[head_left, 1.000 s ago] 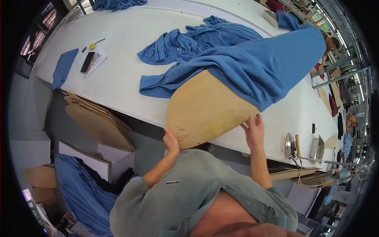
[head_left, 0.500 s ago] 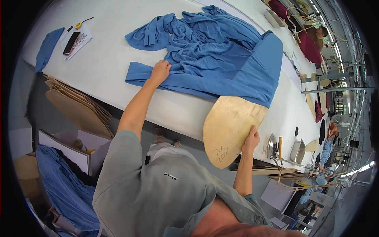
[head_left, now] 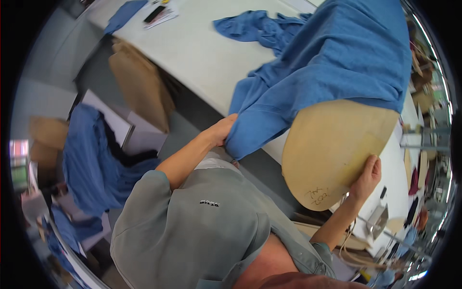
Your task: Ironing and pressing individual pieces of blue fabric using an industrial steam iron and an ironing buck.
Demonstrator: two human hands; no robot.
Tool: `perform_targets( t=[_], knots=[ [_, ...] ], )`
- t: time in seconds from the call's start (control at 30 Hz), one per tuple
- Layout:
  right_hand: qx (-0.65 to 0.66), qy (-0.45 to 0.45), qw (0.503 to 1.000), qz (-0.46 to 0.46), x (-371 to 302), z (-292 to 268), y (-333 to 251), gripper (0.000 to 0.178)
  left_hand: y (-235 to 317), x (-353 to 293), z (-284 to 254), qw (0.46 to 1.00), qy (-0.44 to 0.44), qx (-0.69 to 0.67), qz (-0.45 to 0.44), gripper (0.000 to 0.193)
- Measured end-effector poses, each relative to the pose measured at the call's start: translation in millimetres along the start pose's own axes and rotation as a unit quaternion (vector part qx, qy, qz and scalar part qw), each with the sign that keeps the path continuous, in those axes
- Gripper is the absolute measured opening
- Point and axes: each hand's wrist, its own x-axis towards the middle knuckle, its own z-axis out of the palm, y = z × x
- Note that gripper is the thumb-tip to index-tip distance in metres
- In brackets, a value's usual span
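Observation:
A large blue knit garment [head_left: 332, 67] is draped over a flat, pale wooden board [head_left: 332, 149] with a rounded end and handwriting on it. The board's bare end sticks out toward me past the table edge, tilted up. My right hand [head_left: 365, 180] is closed on its right edge, thumb on top. At the cloth's near left corner, my left hand [head_left: 224, 130] pinches the garment and holds it stretched out beyond the table edge. Part of the garment lies bunched on the white table [head_left: 192, 48] at the far side. How far the board reaches inside the cloth is hidden.
Below the table's left end stand several brown boards [head_left: 139, 82]. More blue cloth [head_left: 91, 159] hangs over a bin at the left. A phone [head_left: 154, 14] lies on papers beside a blue piece of cloth [head_left: 126, 15]. A metal tray [head_left: 378, 221] sits at the right.
The board and garment have been lifted off the table and brought nearer to me. My left hand has pulled the garment's corner toward my body. My view has shifted too.

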Motion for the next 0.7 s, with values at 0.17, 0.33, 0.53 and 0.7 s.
perform_targets(
  t=[0.17,0.33,0.53,0.7],
  knots=[
    [0.093,-0.163,0.982,-0.031,-23.4,50.5,-28.5,0.027,-10.1,-150.3,-52.4,0.889,0.186,0.183,0.377,0.042],
    [0.08,-0.318,0.94,-0.095,-41.0,90.2,-100.7,0.029,-35.4,-332.1,-75.4,0.772,0.387,-0.024,0.503,0.049],
    [0.137,-0.456,0.875,-0.083,-74.1,199.2,-191.1,0.039,-34.0,-546.9,-53.2,0.549,0.604,-0.091,0.57,0.054],
    [0.249,-0.581,0.774,0.043,-139.4,302.5,-275.6,0.042,6.2,-660.9,0.4,0.385,0.751,-0.07,0.531,0.064]
  ],
)
